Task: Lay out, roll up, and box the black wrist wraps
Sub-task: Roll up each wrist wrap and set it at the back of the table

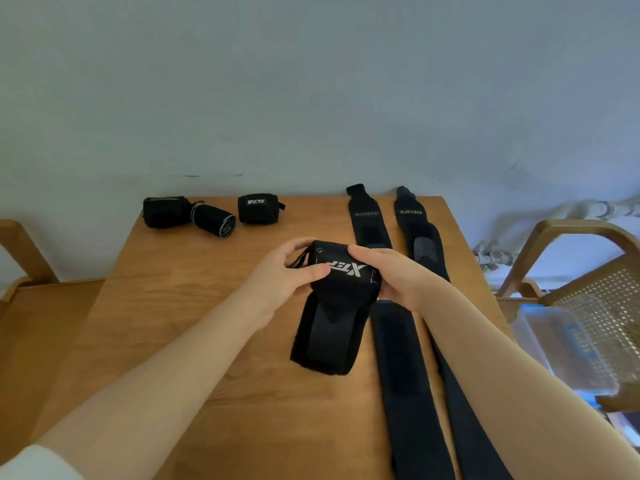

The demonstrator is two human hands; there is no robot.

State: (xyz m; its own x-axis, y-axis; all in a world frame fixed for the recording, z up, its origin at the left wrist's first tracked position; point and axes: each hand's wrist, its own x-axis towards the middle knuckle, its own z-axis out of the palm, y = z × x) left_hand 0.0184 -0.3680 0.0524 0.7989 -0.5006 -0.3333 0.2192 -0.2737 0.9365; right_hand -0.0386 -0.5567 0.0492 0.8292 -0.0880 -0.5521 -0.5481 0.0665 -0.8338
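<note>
A black wrist wrap with white lettering (341, 289) is partly rolled at the middle of the wooden table (180, 306); its loose tail lies flat toward me. My left hand (280, 282) grips the roll's left end, thumb on top. My right hand (398, 278) grips its right end. Two long black wraps lie flat side by side on the right: one lettered in grey (401, 358), one lettered in yellow (420, 237). Three rolled black wraps stand at the table's far edge: one at the left (165, 212), one with white edging (214, 220), one with a white logo (258, 208).
A clear plastic box with blue parts (568, 344) sits on a cane-seat wooden chair (595, 292) to the right of the table. Another wooden chair (20, 258) stands at the left. A pale wall runs behind the table's far edge.
</note>
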